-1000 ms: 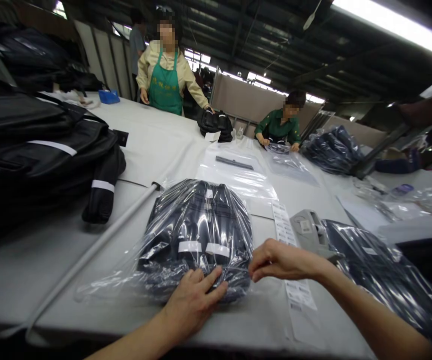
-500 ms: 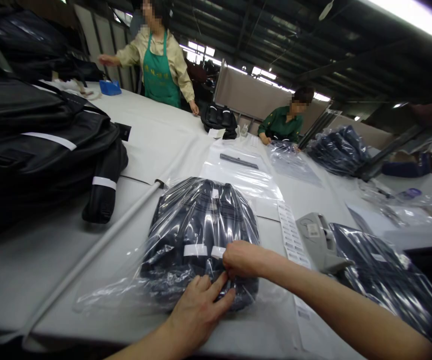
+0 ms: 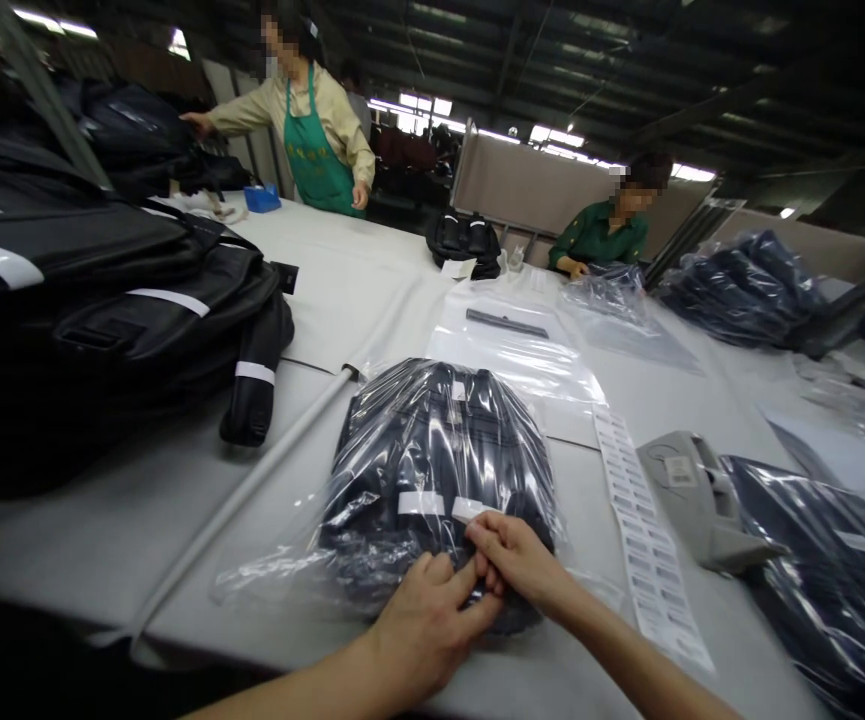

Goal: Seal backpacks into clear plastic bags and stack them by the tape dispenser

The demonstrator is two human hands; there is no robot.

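Note:
A black backpack (image 3: 443,440) lies on the table in front of me inside a clear plastic bag (image 3: 357,480). White bands wrap its two straps. My left hand (image 3: 436,615) rests on the lower part of the bag, its bent fingers closed on the plastic. Just beside it, my right hand (image 3: 514,560) pinches the plastic below the right white band (image 3: 472,508). The fingertips of both hands nearly meet, and any small thing between them is hidden.
Black bags (image 3: 102,320) pile up on the left. A white pole (image 3: 252,490) lies across the table. A label sheet (image 3: 646,530), a grey tape dispenser (image 3: 702,500) and another wrapped bag (image 3: 829,560) lie right. Two people work across the table, one in a green apron (image 3: 318,155).
The view has swung left, so things appear farther right. My right hand has turned, its fingers now more visible, while both hands stay at the bag. The aproned person's arm reaches farther left.

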